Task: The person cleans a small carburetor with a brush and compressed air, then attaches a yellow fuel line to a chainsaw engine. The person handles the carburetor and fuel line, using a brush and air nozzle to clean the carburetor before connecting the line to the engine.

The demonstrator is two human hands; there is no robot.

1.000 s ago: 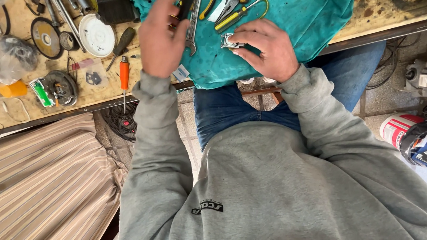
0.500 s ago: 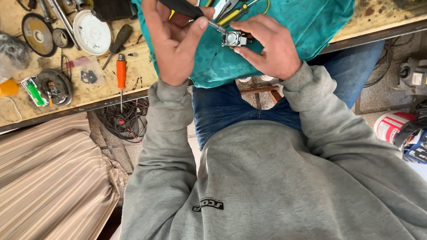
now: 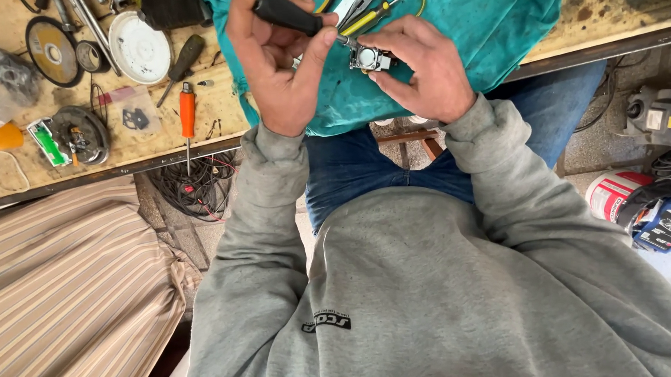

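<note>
Left hand [image 3: 280, 68] fingers clenched round black-handled screwdriver [image 3: 289, 14], tip meeting the small metal part [image 3: 370, 59]. Right hand [image 3: 421, 72] fingers pinch that part just beyond the left thumb, above the teal cloth [image 3: 490, 30] on the surface. Keep blade square in the screw (slot not visible); steady, light pressure.
</note>
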